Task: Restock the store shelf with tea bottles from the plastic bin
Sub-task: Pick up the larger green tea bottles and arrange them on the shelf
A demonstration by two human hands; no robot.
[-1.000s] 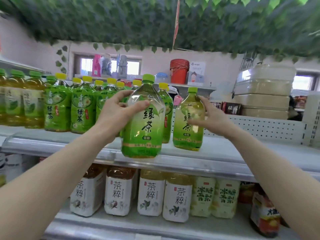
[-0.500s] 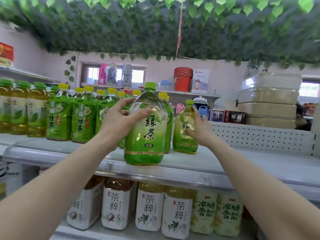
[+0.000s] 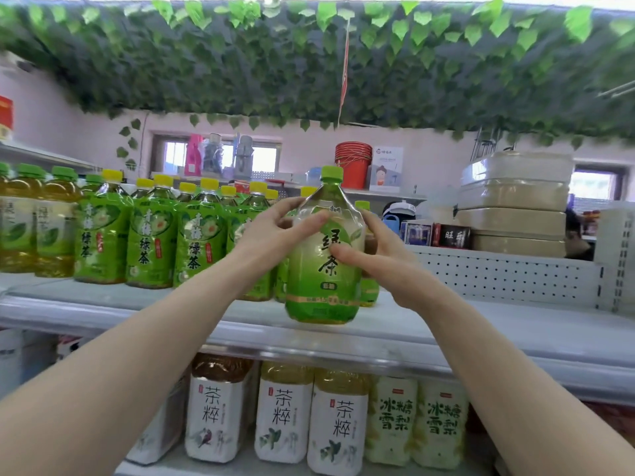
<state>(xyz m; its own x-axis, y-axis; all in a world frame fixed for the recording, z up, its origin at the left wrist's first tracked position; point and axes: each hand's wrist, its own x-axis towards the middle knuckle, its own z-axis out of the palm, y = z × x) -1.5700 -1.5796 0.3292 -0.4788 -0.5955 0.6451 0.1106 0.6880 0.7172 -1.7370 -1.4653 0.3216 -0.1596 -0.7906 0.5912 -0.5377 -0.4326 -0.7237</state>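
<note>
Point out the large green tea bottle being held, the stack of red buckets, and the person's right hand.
large green tea bottle [image 3: 324,269]: head view, on its label.
stack of red buckets [image 3: 354,166]: head view, on the front wall.
right hand [image 3: 388,262]: head view, on the back of the hand.

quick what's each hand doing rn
Left hand: grips the shoulder of the front tea bottle.
Right hand: holds the same bottle's other side, thumb on the label.
</note>
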